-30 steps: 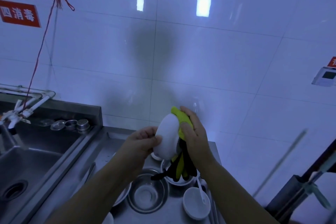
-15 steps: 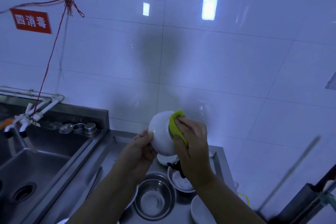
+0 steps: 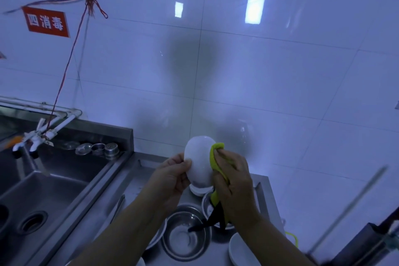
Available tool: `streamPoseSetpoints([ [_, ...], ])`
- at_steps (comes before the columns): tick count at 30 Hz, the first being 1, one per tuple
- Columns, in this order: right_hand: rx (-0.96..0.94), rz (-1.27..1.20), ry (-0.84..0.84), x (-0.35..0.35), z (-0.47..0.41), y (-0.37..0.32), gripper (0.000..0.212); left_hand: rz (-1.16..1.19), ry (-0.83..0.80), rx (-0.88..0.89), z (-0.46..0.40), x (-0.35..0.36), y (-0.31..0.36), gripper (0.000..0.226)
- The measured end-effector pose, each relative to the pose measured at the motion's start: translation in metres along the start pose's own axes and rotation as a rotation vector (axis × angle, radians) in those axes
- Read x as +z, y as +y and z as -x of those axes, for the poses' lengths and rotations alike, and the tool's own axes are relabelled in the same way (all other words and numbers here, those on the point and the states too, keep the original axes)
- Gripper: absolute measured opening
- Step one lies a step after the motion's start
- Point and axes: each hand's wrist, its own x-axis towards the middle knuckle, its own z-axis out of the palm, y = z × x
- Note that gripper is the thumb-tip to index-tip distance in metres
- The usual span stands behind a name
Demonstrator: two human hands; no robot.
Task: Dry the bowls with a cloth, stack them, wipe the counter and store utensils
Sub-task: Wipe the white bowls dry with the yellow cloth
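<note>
While my left hand (image 3: pixel 172 176) holds the white bowl (image 3: pixel 199 163) at lower centre of the frame, my right hand (image 3: pixel 234 181) keeps a closed grip on the yellow cloth (image 3: pixel 214 161), pressed to the bowl's side above the table (image 3: pixel 129 181).

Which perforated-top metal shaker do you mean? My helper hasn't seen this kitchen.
Find the steel sink at left; along the ledge behind it sits a row of small metal pieces. The small steel shaker is at the row's right end, the only one with a hole-dotted domed top.
</note>
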Motion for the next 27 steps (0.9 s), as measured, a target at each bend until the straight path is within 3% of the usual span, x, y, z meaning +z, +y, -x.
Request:
streamPoseSetpoints([
  [4,-0.061,-0.065,0.001,-0.008,0.003,-0.003,0.043,-0.007,0.014,0.029,0.001,-0.003,0.007,0.018],
  [7,0.059,-0.085,0.041,-0.012,-0.023,-0.011,0.041,-0.015,-0.036,0.039,0.002,0.007,0.004,0.016],
  [11,0.102,-0.022,-0.063,-0.003,-0.048,-0.023,0.050,0.021,-0.052,0.022,0.006,0.018,-0.005,0.014],
  [19,-0.214,0.146,0.009,0.014,-0.010,-0.019,0.038,0.159,-0.051,-0.044,0.002,0.019,0.002,0.015],
  [23,-0.374,0.197,0.007,0.009,0.003,-0.005,0.036,0.341,0.040,-0.102,0.000,0.020,0.003,0.012],
  [25,-0.379,0.190,0.020,0.007,0.002,0.000,0.035,0.402,0.084,-0.124,-0.002,0.022,0.003,0.015],
  [27,-0.262,0.136,0.061,0.010,-0.004,0.002,0.036,0.426,0.126,-0.124,-0.003,0.024,-0.001,0.017],
])
